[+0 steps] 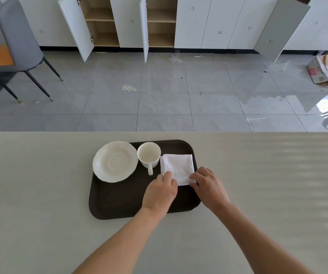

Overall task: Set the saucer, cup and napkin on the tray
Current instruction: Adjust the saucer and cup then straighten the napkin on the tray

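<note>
A dark brown tray (119,202) lies on the pale table. On its far left sits a white saucer (115,161), overhanging the tray's left rim a little. A white cup (149,154) stands upright beside it, handle toward me. A folded white napkin (179,168) lies flat on the tray's right part. My left hand (160,191) pinches the napkin's near left corner. My right hand (208,186) holds its near right corner, fingers on top of the cloth.
The table's (40,194) far edge runs just behind the tray. Beyond it are a tiled floor, white cabinets with open doors (145,26), a grey chair (19,40) at far left and flattened cardboard (327,70) at far right.
</note>
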The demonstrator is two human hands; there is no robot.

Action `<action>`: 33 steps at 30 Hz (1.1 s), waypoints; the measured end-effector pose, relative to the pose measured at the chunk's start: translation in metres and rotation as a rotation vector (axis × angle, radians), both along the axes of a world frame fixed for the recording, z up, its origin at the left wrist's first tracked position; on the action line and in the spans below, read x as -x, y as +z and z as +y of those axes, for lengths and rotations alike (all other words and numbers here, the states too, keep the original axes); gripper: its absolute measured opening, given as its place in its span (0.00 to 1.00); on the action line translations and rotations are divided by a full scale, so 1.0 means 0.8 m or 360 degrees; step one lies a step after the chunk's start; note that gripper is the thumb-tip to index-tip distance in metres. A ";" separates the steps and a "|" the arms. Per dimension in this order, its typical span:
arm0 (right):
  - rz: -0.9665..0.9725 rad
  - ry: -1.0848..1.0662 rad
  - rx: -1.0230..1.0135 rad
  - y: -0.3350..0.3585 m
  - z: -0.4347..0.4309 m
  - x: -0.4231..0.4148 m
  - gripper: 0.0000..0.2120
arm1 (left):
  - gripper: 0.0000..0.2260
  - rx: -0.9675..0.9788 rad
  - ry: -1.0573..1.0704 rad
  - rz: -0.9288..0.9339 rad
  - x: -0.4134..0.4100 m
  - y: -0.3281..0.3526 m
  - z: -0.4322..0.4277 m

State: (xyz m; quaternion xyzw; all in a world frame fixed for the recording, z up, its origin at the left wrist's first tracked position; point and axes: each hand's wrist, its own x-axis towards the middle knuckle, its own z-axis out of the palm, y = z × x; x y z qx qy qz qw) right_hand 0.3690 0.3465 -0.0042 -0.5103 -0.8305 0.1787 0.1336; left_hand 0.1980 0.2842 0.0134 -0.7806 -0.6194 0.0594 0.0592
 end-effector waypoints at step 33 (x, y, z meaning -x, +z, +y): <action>0.0003 -0.0062 -0.0158 -0.017 0.040 0.019 0.02 | 0.12 0.0281 0.0153 0.0114 -0.003 -0.006 0.052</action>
